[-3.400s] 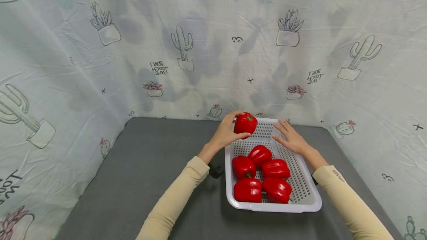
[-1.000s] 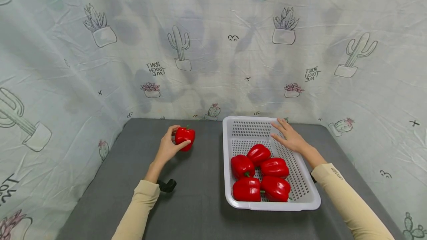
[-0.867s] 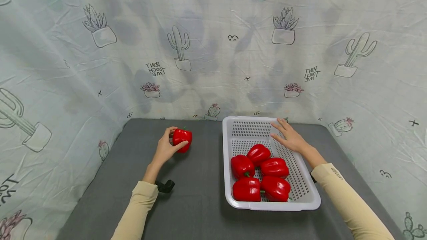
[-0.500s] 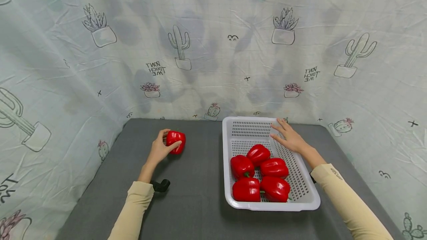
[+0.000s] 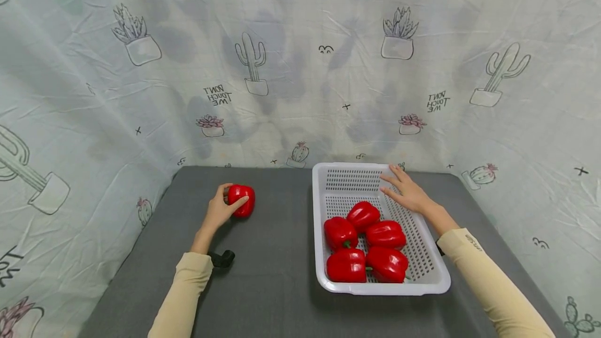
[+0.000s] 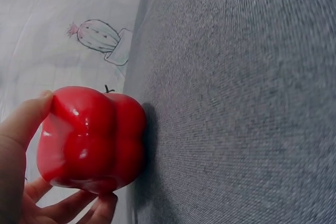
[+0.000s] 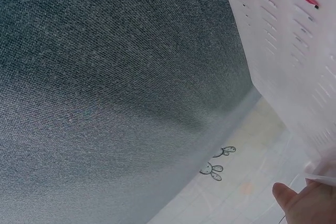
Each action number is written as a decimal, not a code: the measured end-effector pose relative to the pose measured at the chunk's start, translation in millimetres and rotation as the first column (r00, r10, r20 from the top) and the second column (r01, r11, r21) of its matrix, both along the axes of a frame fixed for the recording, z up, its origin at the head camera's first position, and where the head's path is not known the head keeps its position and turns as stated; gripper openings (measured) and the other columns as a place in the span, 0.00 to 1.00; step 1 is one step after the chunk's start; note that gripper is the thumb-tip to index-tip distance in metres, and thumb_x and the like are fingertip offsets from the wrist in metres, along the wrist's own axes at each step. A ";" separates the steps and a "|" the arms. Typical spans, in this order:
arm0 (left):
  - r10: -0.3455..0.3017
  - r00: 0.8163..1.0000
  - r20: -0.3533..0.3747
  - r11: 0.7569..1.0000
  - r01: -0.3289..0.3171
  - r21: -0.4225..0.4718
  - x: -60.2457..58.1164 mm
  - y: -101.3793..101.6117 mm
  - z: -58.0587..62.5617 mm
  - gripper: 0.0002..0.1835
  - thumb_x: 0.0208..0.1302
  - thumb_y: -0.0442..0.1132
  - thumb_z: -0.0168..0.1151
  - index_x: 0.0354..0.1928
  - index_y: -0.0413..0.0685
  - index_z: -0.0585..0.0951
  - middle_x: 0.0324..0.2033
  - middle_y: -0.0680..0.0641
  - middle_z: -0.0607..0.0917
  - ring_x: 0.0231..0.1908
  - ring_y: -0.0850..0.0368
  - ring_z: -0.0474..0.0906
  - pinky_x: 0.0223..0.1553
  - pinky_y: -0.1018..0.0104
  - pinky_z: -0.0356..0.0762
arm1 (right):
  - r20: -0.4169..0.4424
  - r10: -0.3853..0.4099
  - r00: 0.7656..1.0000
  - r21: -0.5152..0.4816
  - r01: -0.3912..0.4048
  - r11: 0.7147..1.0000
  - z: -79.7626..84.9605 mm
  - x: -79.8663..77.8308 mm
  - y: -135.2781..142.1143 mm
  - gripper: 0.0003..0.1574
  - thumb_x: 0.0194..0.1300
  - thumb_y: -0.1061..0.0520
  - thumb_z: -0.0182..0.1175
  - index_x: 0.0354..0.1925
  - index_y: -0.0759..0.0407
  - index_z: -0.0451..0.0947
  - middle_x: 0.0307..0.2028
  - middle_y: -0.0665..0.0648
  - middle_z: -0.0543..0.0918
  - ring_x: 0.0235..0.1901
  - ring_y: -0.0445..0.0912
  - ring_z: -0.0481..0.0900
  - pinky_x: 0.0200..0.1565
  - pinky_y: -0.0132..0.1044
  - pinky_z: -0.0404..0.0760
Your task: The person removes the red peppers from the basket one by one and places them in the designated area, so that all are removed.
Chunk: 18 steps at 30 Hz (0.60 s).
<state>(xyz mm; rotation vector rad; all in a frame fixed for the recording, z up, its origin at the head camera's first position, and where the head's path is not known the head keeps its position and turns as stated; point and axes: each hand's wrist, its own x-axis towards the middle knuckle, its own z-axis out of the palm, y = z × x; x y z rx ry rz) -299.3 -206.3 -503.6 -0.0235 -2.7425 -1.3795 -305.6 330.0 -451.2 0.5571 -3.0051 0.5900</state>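
Note:
My left hand (image 5: 218, 212) grips a red bell pepper (image 5: 242, 200) over the left back part of the table. In the left wrist view the thumb presses one side of this pepper (image 6: 89, 140) and the fingers curl round the other. Its shadow falls close by on the grey cloth; whether it touches the cloth I cannot tell. My right hand (image 5: 407, 193) lies at the right rim of a white perforated basket (image 5: 375, 289), fingers spread and holding nothing. Several more red bell peppers (image 5: 347, 266) lie in the front and middle of the basket.
A grey cloth (image 5: 277, 254) covers the table. Behind it and along both sides hangs a pale curtain (image 5: 291, 87) printed with cacti. The basket's side wall (image 7: 283, 61) shows in the right wrist view. A black wrist camera mount (image 5: 223, 258) sits beneath my left wrist.
My left hand has carried the bell pepper from above the basket to the left part of the table, lowering it and drifting further left. My right hand stays at the basket rim.

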 end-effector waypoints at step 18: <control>0.003 1.000 -0.007 1.000 -0.003 -0.003 -2.9 2.1 4.0 0.44 0.59 0.58 0.59 0.68 0.40 0.56 0.61 0.35 0.65 0.56 0.40 0.65 0.51 0.43 0.71 | 0.013 0.004 1.000 0.022 -0.004 1.000 0.1 -0.9 -0.5 0.36 0.67 0.40 0.49 0.66 0.59 0.62 0.72 0.64 0.43 0.70 0.61 0.36 0.63 0.66 0.45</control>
